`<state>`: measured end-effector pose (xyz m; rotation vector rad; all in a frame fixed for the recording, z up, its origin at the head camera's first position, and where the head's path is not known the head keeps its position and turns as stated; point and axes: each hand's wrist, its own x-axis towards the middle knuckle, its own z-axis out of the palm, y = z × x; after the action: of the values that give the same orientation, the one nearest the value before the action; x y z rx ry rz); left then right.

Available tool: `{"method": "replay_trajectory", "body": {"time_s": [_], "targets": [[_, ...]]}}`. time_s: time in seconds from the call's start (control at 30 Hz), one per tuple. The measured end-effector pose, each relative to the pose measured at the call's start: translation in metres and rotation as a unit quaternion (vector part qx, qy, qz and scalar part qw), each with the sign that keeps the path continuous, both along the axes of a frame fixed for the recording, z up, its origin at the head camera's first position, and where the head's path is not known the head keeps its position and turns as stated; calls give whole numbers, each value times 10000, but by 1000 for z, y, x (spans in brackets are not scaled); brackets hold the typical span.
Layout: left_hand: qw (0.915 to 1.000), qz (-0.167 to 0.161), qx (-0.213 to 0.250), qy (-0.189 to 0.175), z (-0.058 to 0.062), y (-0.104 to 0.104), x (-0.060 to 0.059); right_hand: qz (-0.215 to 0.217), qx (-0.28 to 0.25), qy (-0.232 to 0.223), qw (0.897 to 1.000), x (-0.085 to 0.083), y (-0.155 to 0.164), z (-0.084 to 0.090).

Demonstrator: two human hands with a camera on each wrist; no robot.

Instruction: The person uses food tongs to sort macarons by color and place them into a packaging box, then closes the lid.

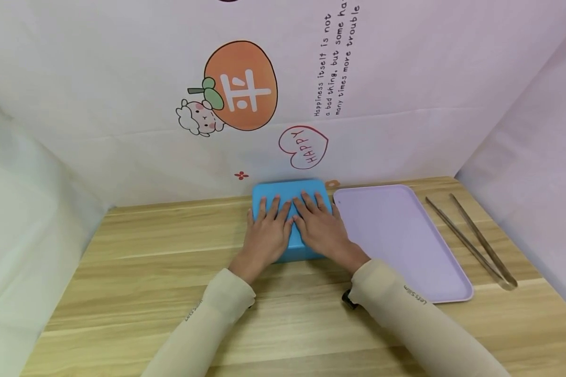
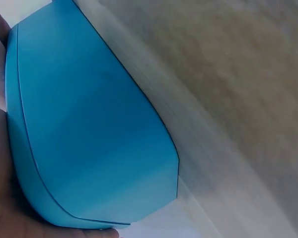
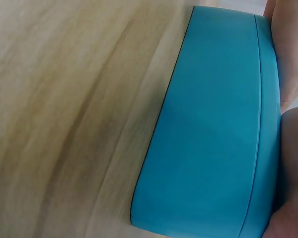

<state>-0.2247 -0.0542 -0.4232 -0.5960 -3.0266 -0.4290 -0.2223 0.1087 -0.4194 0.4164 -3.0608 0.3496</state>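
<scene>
A blue lidded box (image 1: 292,189) stands on the wooden table against the back wall. Both hands lie on top of its lid, fingers spread and pointing away from the body. My left hand (image 1: 267,233) covers the left part, and my right hand (image 1: 324,229) the right part, thumbs close together in the middle. In the left wrist view the box's side (image 2: 94,124) shows a thin seam just below the lid's edge. The right wrist view shows the same seam along the box (image 3: 208,129), with the lid seated evenly. The box's contents are hidden.
A lilac tray (image 1: 396,220) lies right beside the box. Farther right, metal tongs (image 1: 488,251) rest on the wooden table (image 1: 160,283) near its right edge. A printed white cloth (image 1: 137,104) hangs behind, and white cloth also borders both sides.
</scene>
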Motion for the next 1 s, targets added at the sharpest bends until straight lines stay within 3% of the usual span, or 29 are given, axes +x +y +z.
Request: {"method": "replay_trajectory", "body": {"time_s": [0.23, 0.63, 1.0], "targets": [[9999, 11, -89, -75, 3, -2, -7, -16, -93, -177, 9998, -7, 2, 4], [9982, 353, -209, -430, 11, -9, -31, -189, -150, -576, 9980, -41, 10, 16], [9970, 456, -207, -590, 10, -9, -34, -299, -481, -615, 9965, -44, 7, 7]]}}
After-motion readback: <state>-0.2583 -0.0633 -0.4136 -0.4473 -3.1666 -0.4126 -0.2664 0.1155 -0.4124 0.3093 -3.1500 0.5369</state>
